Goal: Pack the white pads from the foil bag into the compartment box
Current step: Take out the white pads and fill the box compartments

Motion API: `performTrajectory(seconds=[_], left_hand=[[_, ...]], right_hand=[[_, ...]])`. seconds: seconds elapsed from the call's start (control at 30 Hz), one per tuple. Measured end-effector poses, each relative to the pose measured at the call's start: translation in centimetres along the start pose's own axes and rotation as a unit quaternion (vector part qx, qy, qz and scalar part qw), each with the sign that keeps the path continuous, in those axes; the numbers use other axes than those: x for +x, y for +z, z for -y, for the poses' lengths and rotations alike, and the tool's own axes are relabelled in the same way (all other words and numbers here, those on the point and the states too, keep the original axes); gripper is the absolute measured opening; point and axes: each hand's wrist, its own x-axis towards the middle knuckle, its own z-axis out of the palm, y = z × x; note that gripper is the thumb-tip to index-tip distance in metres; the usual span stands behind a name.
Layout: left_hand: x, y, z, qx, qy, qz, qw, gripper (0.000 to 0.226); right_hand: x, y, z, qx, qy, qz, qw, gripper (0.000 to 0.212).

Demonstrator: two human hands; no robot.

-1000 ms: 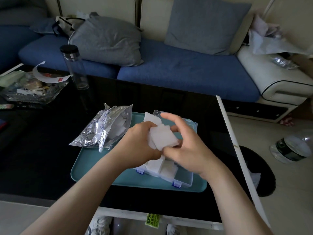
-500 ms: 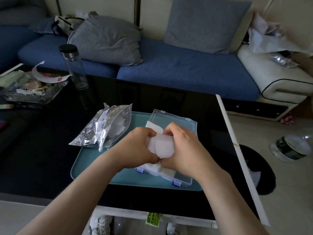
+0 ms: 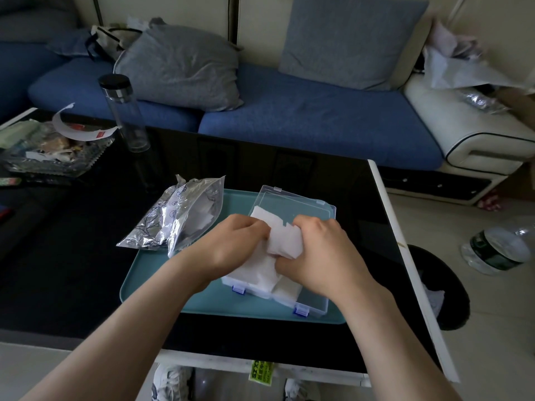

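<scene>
A stack of white pads (image 3: 285, 240) is gripped from both sides, my left hand (image 3: 231, 244) on its left edge and my right hand (image 3: 324, 256) on its right. The stack hangs low over the clear compartment box (image 3: 314, 303), whose lid (image 3: 292, 205) stands open at the back. More white pads (image 3: 257, 274) lie in the box's front compartments. The foil bag (image 3: 176, 217) lies on its side at the left end of the teal tray (image 3: 156, 287), with pads showing through its clear face.
The tray sits on a black glass table (image 3: 72, 256) with a white right edge. A clear bottle (image 3: 124, 111) and a glass dish of clutter (image 3: 49, 151) stand at the back left. A blue sofa (image 3: 312, 117) runs behind; a plastic bottle (image 3: 498, 247) lies on the floor.
Both hands have come down with the pad stack, from above the box to just over its compartments. My right hand has closed round the stack's right side.
</scene>
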Motion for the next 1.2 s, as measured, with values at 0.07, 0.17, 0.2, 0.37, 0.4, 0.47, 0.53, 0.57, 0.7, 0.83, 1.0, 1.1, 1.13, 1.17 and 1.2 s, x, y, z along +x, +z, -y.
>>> performTrajectory(seconds=[0.07,0.17,0.2,0.37,0.4,0.47,0.53,0.57,0.7,0.83,1.0,1.1,1.13,1.17,1.2], left_hand=[[-0.1,0.1,-0.1,0.008,0.002,0.003,1.0,0.043],[-0.5,0.2,-0.2,0.006,0.011,0.023,1.0,0.029],[-0.5,0.3,-0.1,0.01,0.012,0.02,1.0,0.023],[-0.2,0.3,0.6,0.036,0.013,-0.039,0.998,0.038],[-0.1,0.2,0.6,0.035,0.016,-0.063,0.997,0.04],[0.0,0.1,0.6,0.015,0.018,-0.115,0.993,0.04],[0.1,0.1,0.5,0.004,0.017,-0.147,0.989,0.039],[0.1,0.1,0.5,0.008,0.019,-0.151,0.988,0.039],[-0.1,0.3,-0.1,0.024,0.049,-0.112,0.992,0.024],[-0.4,1.0,-0.5,0.055,0.064,-0.068,0.994,0.025],[0.0,1.0,0.2,0.092,0.072,-0.091,0.989,0.025],[0.1,0.6,0.4,0.043,0.054,-0.098,0.993,0.032],[0.1,0.5,0.3,0.029,0.048,-0.096,0.994,0.033],[0.1,0.5,0.2,0.018,0.042,-0.092,0.995,0.033],[0.1,0.5,0.2,0.012,0.038,-0.087,0.995,0.034]], right_hand=[[0.1,0.1,0.0,0.008,0.016,-0.007,1.0,0.034],[0.2,0.4,-0.1,0.032,0.029,0.0,0.999,0.031],[0.2,0.5,-0.2,0.04,0.037,0.006,0.999,0.03],[0.5,0.3,-0.4,0.103,0.093,0.022,0.99,0.027],[0.5,0.2,-0.4,0.119,0.104,0.021,0.987,0.023],[0.6,0.1,-0.4,0.147,0.119,0.023,0.982,0.018],[0.5,0.1,-0.3,0.157,0.117,0.027,0.98,0.017],[0.5,0.1,-0.1,0.152,0.112,0.027,0.982,0.018],[0.4,0.3,0.1,0.074,0.067,0.002,0.995,0.025],[0.4,0.6,0.6,0.053,0.038,-0.003,0.998,0.033],[0.2,0.7,0.5,0.076,0.027,-0.015,0.997,0.03],[0.0,0.5,0.0,0.116,-0.004,-0.026,0.993,0.04],[0.0,0.6,-0.2,0.122,-0.022,-0.028,0.992,0.045],[0.0,0.8,-0.3,0.122,-0.039,-0.031,0.991,0.048],[0.0,1.1,-0.4,0.117,-0.051,-0.032,0.991,0.051]])
